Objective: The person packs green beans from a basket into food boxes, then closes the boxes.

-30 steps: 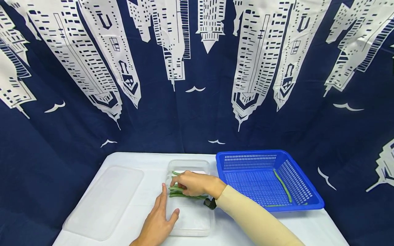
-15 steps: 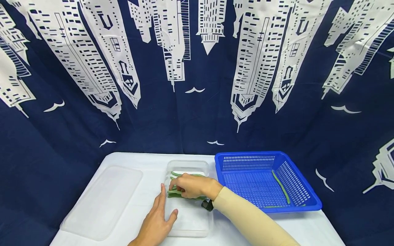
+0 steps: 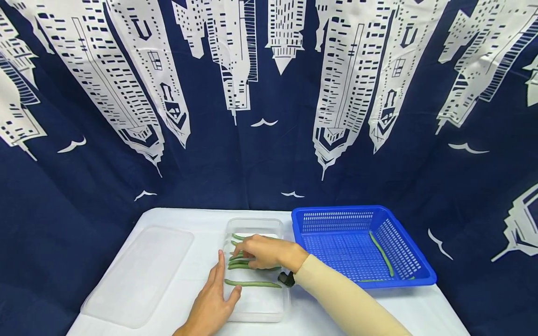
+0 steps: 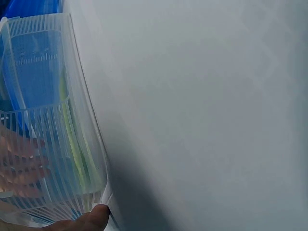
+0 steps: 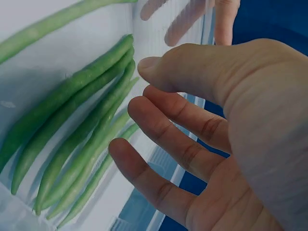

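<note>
Several green beans point(image 5: 72, 110) lie side by side across a clear plastic container point(image 3: 256, 317), and one separate green bean point(image 3: 253, 283) lies nearer its front. My right hand point(image 3: 265, 252) reaches over the group from the right. In the right wrist view its fingers are spread and loosely bent, with fingertips point(image 5: 122, 147) at the bean ends and nothing gripped. Part of the group is hidden under this hand in the head view. With straight fingers, my left hand point(image 3: 212, 298) rests along the container's left wall, thumb point(image 4: 100, 214) at the rim.
A blue perforated basket point(image 3: 424, 280) stands to the right, holding a few beans point(image 3: 381, 253). Flat on the left side of the white table point(image 3: 201, 224) lies a translucent lid point(image 3: 138, 280). A dark blue printed cloth point(image 3: 252, 158) hangs behind.
One bean now lies apart toward the container's front, where none showed before. My right hand has lifted its fingers slightly over the group; the left hand stays at the wall.
</note>
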### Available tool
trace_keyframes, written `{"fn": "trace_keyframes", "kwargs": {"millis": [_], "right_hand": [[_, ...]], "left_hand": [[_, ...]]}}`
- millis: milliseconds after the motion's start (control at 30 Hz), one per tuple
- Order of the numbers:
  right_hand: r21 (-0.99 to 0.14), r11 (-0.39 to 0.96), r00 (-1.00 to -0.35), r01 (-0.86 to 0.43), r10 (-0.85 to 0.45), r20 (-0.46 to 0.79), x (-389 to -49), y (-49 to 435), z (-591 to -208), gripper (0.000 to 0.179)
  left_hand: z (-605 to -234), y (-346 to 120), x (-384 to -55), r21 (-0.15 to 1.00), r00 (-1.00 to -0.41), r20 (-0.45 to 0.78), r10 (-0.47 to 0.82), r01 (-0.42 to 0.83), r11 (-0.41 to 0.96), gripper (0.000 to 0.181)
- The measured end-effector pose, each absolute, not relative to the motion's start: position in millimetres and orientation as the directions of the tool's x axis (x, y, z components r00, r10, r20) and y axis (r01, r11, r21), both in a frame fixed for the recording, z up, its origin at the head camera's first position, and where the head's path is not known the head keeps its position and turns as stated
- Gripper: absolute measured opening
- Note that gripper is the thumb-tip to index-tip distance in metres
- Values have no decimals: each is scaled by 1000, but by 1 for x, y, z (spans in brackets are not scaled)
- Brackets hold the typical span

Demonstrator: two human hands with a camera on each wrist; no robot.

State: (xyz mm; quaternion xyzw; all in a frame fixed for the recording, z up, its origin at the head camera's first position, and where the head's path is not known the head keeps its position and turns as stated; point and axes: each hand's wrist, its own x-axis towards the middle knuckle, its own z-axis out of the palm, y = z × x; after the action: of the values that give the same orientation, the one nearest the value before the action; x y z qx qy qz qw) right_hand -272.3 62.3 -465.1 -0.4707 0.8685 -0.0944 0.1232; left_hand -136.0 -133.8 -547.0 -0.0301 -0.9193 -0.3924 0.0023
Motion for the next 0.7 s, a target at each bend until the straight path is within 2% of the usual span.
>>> {"fn": "trace_keyframes", "kwargs": {"millis": [167,567,700], "right_hand": [[-321,532,-534,-783,-841,-92,-270,75,-460,42],[-321,505,-549,-801,-834,59,-262,121,-440,34],[-305,526,-575,-794,-812,97,-260,140,-438,34]], "left_hand": [[-549,-132,-135,723,-998,23,54,54,689,110],[-548,-133,-135,700,-996,70,47,83,709,108],[-547,-134,-135,698,-997,68,44,79,712,109]]}}
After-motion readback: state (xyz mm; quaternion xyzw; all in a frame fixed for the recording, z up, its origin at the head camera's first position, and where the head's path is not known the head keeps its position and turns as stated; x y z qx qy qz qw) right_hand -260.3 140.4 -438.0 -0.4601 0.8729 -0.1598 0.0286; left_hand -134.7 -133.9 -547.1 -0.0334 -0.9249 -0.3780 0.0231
